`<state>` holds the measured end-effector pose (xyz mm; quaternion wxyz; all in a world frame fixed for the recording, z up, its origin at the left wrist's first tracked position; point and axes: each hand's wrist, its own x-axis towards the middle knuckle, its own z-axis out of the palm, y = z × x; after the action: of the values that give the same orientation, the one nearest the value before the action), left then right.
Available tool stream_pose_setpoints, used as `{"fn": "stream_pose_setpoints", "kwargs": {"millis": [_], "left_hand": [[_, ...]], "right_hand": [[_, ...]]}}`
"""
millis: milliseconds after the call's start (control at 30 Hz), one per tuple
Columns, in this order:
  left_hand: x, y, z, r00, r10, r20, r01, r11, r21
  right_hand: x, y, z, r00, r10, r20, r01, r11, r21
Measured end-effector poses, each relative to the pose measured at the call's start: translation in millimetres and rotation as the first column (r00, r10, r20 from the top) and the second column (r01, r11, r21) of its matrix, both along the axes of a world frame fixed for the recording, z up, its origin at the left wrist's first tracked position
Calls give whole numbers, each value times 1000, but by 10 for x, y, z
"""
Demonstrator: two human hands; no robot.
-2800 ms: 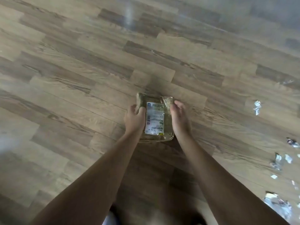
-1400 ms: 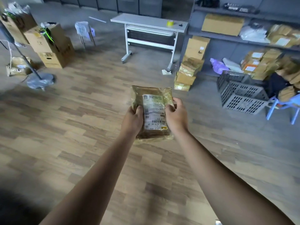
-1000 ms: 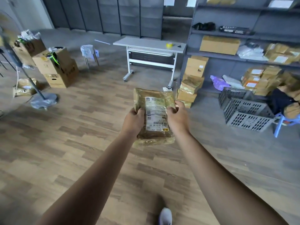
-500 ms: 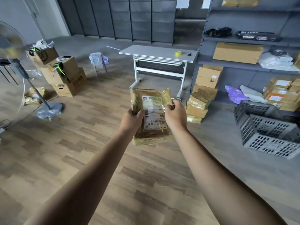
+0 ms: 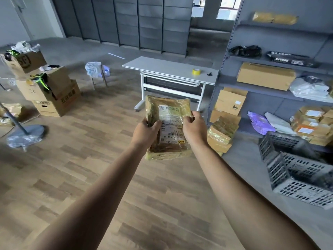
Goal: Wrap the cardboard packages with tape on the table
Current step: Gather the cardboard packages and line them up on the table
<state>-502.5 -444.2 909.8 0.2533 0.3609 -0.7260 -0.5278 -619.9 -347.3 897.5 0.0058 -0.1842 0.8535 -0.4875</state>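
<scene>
One cardboard package [image 5: 170,105] hangs in the air over the wood floor – the left hand [image 5: 146,131] has its fingers clamped on one side edge, the right hand [image 5: 193,129] on the other. It looks glossy, perhaps partly taped. Well ahead stands the white surface [image 5: 162,66] with a yellow tape roll [image 5: 196,71] and scissors [image 5: 209,74] – so the wrapping there seems not yet begun.

Taped package [image 5: 169,112] gripped by left hand [image 5: 146,131], right hand [image 5: 193,129], table [image 5: 162,66] beyond

floor [image 5: 90,168]: wood-look planks | back wall [image 5: 140,24]: grey panels | shelving [image 5: 288,30]: grey, right | windows [image 5: 225,8]: bright, top
</scene>
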Motion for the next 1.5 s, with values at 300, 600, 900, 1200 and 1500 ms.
{"fn": "stream_pose_setpoints", "kwargs": {"millis": [300, 600, 900, 1200, 1500], "left_hand": [[-1223, -1204, 177, 989, -27, -143, 40, 995, 89], [-2792, -2247, 151, 990, -101, -104, 105, 994, 36], [-4167, -3291, 346, 992, -85, -90, 89, 995, 50], [-5423, -4546, 187, 979, -150, -138, 165, 981, 104], [-6736, -5630, 181, 930, -333, -155, 360, 912, 197]], "right_hand": [[-1269, -1164, 230, 999, -47, -15, 47, 999, 5], [-2939, -2265, -8, 998, -69, 1, 69, 996, -49], [-4379, -3374, 197, 999, -47, 4, 47, 999, -16], [-5545, -4493, 125, 993, -115, -19, 116, 993, 20], [-6498, -5255, 176, 954, -300, 8, 300, 953, 29]]}}
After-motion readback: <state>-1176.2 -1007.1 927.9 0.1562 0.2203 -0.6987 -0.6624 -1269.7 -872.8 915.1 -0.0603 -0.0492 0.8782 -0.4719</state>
